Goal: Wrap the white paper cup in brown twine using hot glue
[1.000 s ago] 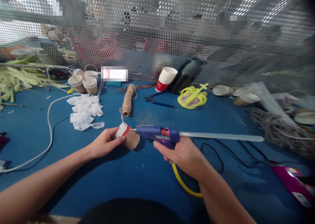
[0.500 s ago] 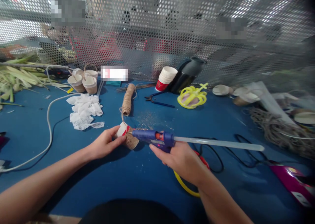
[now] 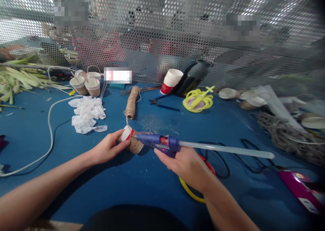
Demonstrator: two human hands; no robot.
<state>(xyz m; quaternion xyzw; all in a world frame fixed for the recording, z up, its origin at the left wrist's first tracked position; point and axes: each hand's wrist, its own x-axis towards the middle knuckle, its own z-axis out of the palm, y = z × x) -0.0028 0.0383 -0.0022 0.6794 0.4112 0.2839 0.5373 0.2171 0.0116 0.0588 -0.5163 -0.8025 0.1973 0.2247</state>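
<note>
My left hand (image 3: 111,146) grips a paper cup (image 3: 136,145) lying on its side, partly wrapped in brown twine, with white and red paper showing near my fingers. In my right hand (image 3: 184,161) is a blue glue gun (image 3: 152,141), its nozzle at the wrapped side of the cup. A long clear glue stick (image 3: 225,149) sticks out of the gun's back toward the right. From the cup, twine runs up to a twine roll (image 3: 131,104) just behind it. The gun hides part of the cup.
Crumpled white mesh (image 3: 87,114) lies left of the twine roll, with twine-wrapped cups (image 3: 92,87) behind. Pliers (image 3: 165,106), stacked paper cups (image 3: 171,80), a dark flask (image 3: 195,75) and a yellow woven item (image 3: 198,100) stand or lie behind. Grey cord (image 3: 286,136) and a magenta device (image 3: 299,190) are right.
</note>
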